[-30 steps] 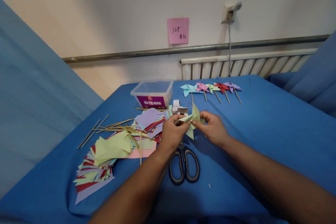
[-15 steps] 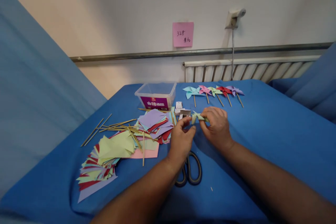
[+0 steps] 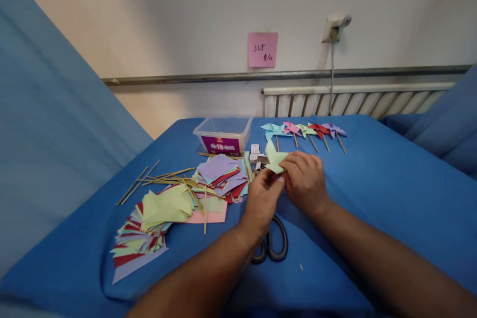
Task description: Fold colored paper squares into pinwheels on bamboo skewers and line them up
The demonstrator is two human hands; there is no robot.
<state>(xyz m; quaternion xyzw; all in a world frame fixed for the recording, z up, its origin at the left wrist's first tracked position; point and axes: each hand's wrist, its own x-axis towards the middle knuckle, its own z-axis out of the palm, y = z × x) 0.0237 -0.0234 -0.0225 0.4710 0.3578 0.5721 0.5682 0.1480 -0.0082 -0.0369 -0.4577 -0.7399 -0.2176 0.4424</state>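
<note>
— How is the light?
— Soft, even and fairly bright, falling from above; no glare on the blue bench (image 3: 372, 184).
— Shadows?
— Faint ones lie under the hands (image 3: 286, 191) and forearms.
— Sharpness?
— The centre is crisp. The wide lens bends the wall rail (image 3: 186, 78), and the blue cloth (image 3: 44, 124) at left looks smeared.

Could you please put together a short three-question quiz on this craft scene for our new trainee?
1. True or false: both hands are on the light green folded paper.
2. How many finished pinwheels lie in the row at the far side of the blue cloth?
3. What lies partly hidden beneath the left hand: A) the scissors, B) the clear plastic box, C) the wooden sticks?

Key:
1. True; the right hand grips it, and the left fingers meet it.
2. Five.
3. A.
</note>
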